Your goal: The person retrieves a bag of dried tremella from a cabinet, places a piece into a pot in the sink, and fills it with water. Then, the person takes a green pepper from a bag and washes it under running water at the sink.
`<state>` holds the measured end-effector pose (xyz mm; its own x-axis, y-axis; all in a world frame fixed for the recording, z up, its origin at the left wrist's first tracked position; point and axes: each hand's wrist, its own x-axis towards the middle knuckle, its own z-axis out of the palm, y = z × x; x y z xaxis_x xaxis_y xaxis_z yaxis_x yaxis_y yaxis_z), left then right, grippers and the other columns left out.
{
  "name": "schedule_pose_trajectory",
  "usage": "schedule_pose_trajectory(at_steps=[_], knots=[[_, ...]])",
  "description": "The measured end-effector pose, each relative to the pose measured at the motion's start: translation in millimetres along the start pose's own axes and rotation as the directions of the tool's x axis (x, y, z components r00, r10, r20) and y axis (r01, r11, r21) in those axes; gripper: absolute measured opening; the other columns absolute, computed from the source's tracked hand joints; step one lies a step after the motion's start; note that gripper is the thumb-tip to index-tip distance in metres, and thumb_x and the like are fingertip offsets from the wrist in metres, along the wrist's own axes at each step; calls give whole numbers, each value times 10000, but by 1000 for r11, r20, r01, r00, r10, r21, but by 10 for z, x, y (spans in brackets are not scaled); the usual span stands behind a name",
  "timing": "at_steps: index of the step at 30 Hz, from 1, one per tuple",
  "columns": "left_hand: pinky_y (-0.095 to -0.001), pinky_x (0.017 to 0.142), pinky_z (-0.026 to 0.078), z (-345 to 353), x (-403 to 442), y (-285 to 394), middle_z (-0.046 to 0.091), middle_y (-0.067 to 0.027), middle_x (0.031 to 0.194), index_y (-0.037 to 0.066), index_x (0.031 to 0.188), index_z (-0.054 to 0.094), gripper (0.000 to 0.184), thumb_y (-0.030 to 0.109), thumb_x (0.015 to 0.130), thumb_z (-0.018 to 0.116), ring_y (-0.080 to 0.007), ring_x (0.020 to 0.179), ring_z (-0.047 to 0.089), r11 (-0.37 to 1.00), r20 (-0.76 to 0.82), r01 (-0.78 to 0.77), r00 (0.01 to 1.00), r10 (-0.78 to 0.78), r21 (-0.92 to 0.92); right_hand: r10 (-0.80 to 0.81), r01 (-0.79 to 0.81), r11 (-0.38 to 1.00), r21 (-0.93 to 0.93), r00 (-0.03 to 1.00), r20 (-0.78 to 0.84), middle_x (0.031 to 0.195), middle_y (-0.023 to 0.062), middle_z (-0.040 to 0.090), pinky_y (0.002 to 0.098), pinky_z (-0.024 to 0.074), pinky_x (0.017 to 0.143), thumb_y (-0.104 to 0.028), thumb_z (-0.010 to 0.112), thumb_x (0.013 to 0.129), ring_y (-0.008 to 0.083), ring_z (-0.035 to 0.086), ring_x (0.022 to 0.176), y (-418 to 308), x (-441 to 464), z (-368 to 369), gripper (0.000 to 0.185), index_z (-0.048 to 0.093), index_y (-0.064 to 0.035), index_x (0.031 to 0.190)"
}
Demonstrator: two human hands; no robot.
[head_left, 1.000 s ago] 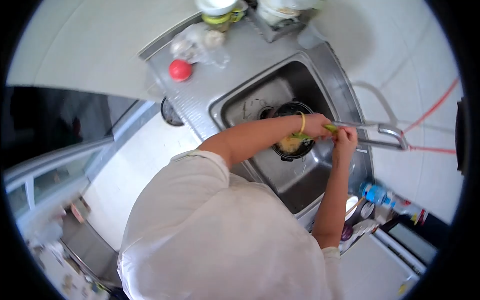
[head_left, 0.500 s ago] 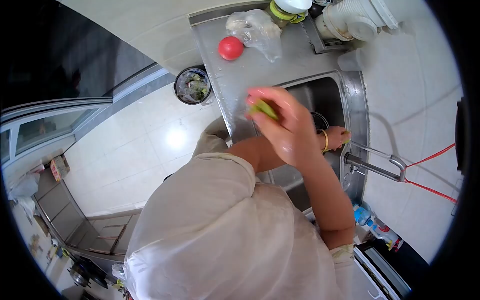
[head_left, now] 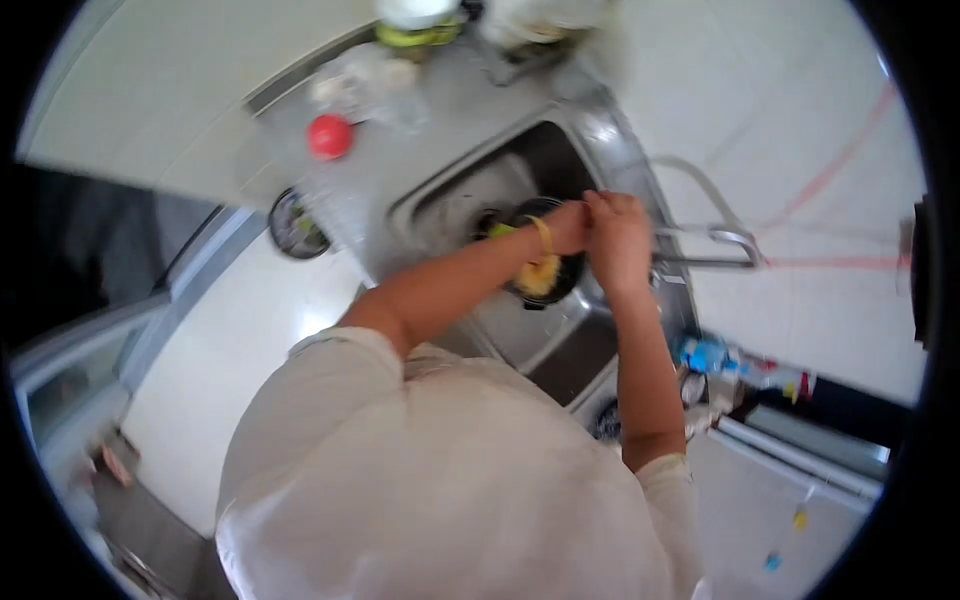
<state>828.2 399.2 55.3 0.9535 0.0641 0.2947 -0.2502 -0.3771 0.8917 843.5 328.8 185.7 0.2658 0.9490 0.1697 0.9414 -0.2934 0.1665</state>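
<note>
My left hand [head_left: 569, 228], with a yellow bangle [head_left: 543, 235] on its wrist, meets my right hand [head_left: 617, 228] over the sink [head_left: 440, 250]. Both sets of fingers are closed and touch at the tips. Blur and the hands themselves hide whatever is between them. Under my left wrist sits a black round bowl or pot [head_left: 572, 276] in the basin. A yellowish piece of food [head_left: 538, 278] lies in it, and a green piece [head_left: 500, 230] shows by its left side, partly covered by my forearm.
A metal faucet [head_left: 715, 262] reaches in from the right. On the counter are a red ball-shaped thing [head_left: 330, 137], a clear plastic bag [head_left: 365, 90] and a jar with a green-yellow band [head_left: 415, 35]. A waste bin [head_left: 297, 225] stands on the floor left of the counter.
My right hand, raised earlier with a green piece in its fingers, has come down to my left hand over the sink. The view has shifted and the black bowl now shows more.
</note>
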Motion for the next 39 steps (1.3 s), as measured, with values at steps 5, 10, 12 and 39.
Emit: schedule_pose_trajectory(at_steps=[5, 10, 12, 39], knots=[[-351, 698, 459, 135, 141, 152, 616, -193, 859, -5, 906, 577, 232, 167, 752, 596, -326, 805, 592, 987, 149, 74, 988, -52, -144, 56, -63, 992, 109, 996, 66, 837, 117, 562, 344, 460, 719, -20, 532, 666, 284, 545, 834, 420, -456, 42, 287, 583, 8, 947], [-303, 643, 441, 96, 446, 334, 610, -136, 749, -6, 877, 577, 223, 184, 764, 609, -195, 677, 568, 971, 322, 221, 929, -181, -93, 231, -233, 966, 109, 973, 26, 818, 115, 560, 332, 473, 700, -19, 536, 670, 277, 555, 818, 688, -770, 142, 252, 583, 1, 916], [-287, 622, 432, 197, 527, 220, 585, -108, 696, -1, 867, 574, 213, 189, 774, 603, -148, 639, 523, 970, 352, 207, 924, -150, -129, 278, -284, 945, 161, 959, 60, 809, 121, 568, 339, 474, 695, -21, 548, 670, 279, 566, 800, 803, -803, 236, 243, 595, -2, 907], [-357, 609, 469, 512, 831, -500, 476, -67, 741, 63, 863, 477, 208, 237, 840, 590, -219, 656, 509, -112, 180, 201, 365, -913, -973, 763, -664, 421, 618, 628, 155, 1030, 219, 541, 428, 452, 719, -330, 467, 883, 389, 534, 906, 378, -1055, 1216, 406, 445, -22, 1147]])
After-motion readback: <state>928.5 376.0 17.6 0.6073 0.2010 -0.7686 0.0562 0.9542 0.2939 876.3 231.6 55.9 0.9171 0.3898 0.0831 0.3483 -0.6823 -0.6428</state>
